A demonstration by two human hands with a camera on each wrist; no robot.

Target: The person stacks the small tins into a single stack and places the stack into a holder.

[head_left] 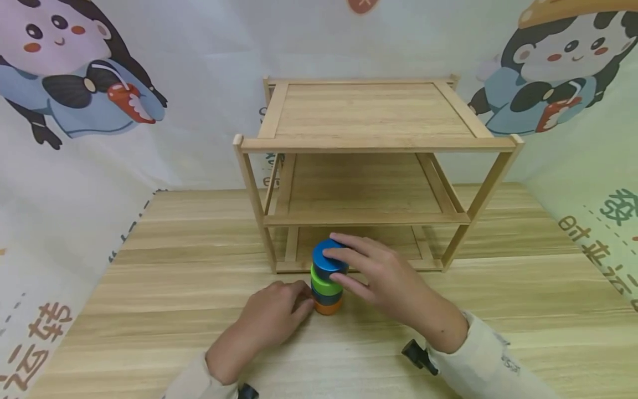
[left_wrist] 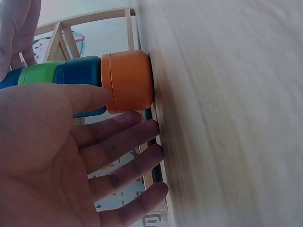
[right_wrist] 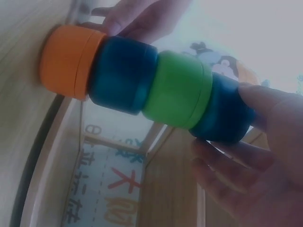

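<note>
Four small round lidded tins stand stacked on the table: an orange tin (left_wrist: 130,81) at the bottom, a dark blue tin (right_wrist: 122,73) on it, then a green tin (right_wrist: 175,90), and a top blue tin (head_left: 329,256). The top one sits a little off line from those below. My right hand (head_left: 384,277) holds this top tin, thumb on one side and fingers on the other. Low down, my left hand (head_left: 271,313) has its thumb at the orange tin's side. In the left wrist view its other fingers (left_wrist: 125,163) stretch out past the tin, near the tabletop.
Just behind the stack stands a three-tier wooden shelf (head_left: 369,219), its front bottom rail close to the tins. The wood-grain table (head_left: 199,238) is bounded by a printed cloth backdrop (head_left: 214,83) with cartoon figures at the back and sides.
</note>
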